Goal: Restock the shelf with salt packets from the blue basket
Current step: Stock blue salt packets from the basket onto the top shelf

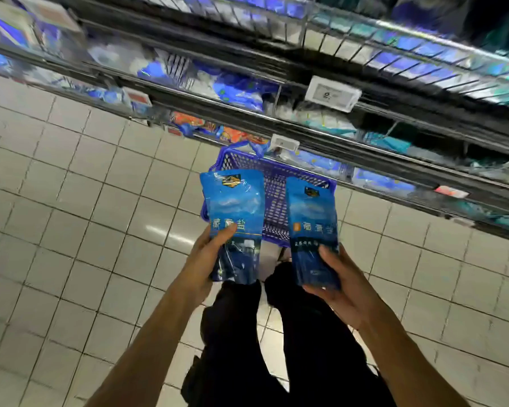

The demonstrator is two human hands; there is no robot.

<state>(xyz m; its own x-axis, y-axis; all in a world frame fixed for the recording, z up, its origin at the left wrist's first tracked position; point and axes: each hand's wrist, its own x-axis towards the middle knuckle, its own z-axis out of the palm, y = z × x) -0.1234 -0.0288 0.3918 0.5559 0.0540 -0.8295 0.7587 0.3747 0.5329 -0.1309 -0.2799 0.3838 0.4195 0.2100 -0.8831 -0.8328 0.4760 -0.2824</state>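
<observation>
Blue salt packets [232, 212] upright in both hands, tops toward shelf [321, 133]

shelf goods [235, 86] blurred (motion) — price tag [332, 94] unreadable

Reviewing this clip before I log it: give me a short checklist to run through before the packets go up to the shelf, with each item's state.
1. Left hand grips the left salt packet by its lower end: ok.
2. Right hand grips the right salt packet by its lower end: ok.
3. Both packets clear of the blue basket, held above it: ok.
4. Packets intact, fronts facing the camera: ok.
5. Free slot on the shelf: cannot tell, the shelves are blurred.
6. Basket holds more packets: cannot tell, the packets hide much of it.
</observation>
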